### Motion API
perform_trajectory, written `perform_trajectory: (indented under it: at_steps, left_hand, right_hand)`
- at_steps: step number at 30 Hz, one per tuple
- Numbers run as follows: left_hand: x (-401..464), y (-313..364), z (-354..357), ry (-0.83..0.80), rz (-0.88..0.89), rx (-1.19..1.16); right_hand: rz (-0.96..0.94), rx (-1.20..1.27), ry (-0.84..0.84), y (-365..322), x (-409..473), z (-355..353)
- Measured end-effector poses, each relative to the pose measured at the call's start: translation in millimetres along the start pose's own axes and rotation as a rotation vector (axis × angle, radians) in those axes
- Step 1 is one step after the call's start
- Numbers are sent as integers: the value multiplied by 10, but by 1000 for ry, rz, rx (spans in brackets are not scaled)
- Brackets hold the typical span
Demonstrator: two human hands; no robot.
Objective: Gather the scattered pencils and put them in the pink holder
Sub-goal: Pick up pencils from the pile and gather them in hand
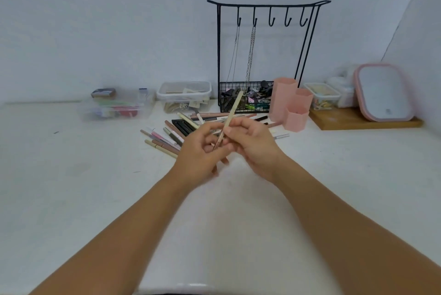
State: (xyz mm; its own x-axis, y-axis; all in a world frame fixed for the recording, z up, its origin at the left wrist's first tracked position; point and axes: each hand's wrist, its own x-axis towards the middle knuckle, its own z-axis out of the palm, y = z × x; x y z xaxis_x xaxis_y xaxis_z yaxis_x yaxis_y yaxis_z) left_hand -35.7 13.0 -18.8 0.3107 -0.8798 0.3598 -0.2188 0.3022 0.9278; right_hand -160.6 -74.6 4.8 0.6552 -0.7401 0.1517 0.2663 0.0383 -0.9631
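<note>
A: Status?

B: I've got both hands up over the near edge of the pile. Right hand pinches a cream pencil at mid-shaft, tip end pointing up and far, twd the black wire rack. Left hand is curled round the lower, brownish end of the same pencil, so both are grasping it, neither's let go.

A: Holder?

B: Pink holder sits far right of my hands, three hex cups joined, just right of the rack's basket. Can't see any pencils standing up out of it. Rest of the scattered pencils lie fanned on the white table, left of and behind my hands, some running right up beside the holder's base.

A: How do I do this bit clean?

B: My call: don't ferry one at a time. Keep this one parked in the left fist as a bundle, pick w/ the right, feed each new one in parallel, ends level. Then tip the bundle vertical over the tallest cup and lower it in, not drop it; the cups look light and cd topple. Approach from the near side so my forearm doesn't clip the rack's hanging chains.
</note>
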Motion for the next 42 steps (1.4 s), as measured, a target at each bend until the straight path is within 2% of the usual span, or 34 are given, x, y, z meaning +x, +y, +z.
perform_trajectory:
  at_steps: [3, 6, 9, 11, 13, 15, 17, 19, 26, 28, 31, 33, 35, 37, 42]
  left_hand:
    - [3, -40, 11, -26, -41, 69]
    - [15, -71, -4, -13, 33, 244]
    - [34, -56, -6, 40, -6, 223]
    - [41, -22, -5, 131, -36, 194]
    - [45, 21, -7, 201, -66, 129]
    - [48, 53, -13, 240, -101, 28]
    - [56, 72, -29, 254, -118, -57]
    - [57, 83, -36, 254, -120, -94]
    - [50, 91, -60, 263, -101, -117]
    - [54, 115, -51, 266, -120, -147]
    - [54, 151, -39, 236, -159, -194]
    - [44, 168, -22, 183, -166, -229]
    - [26, 165, 7, 111, -165, -222]
    - [10, 148, 34, 63, -173, -175]
    - [18, 154, 75, 11, -206, -86]
  right_hand:
    - [1, -128, 32, 89, 6, 8]
    - [-17, -210, 74, 119, 12, -16]
    - [-69, -332, 31, 114, 27, -38]
    - [-180, -536, 56, 41, 55, -156]
    - [-294, -894, 102, -63, 99, -390]
    - [-298, -1231, 120, -127, 126, -647]
    - [-225, -1375, 120, -117, 125, -821]
    - [-168, -1402, 103, -76, 109, -875]
    - [-144, -1365, 47, -34, 181, -874]
    - [-164, -1286, 72, -81, 146, -843]
    - [-233, -922, 171, -226, 91, -644]
    - [-205, -526, 141, -294, 58, -400]
    - [-155, -246, 90, -287, 17, -158]
    - [-127, -159, 77, -231, -9, -5]
    - [-71, -153, 59, -63, -29, 111]
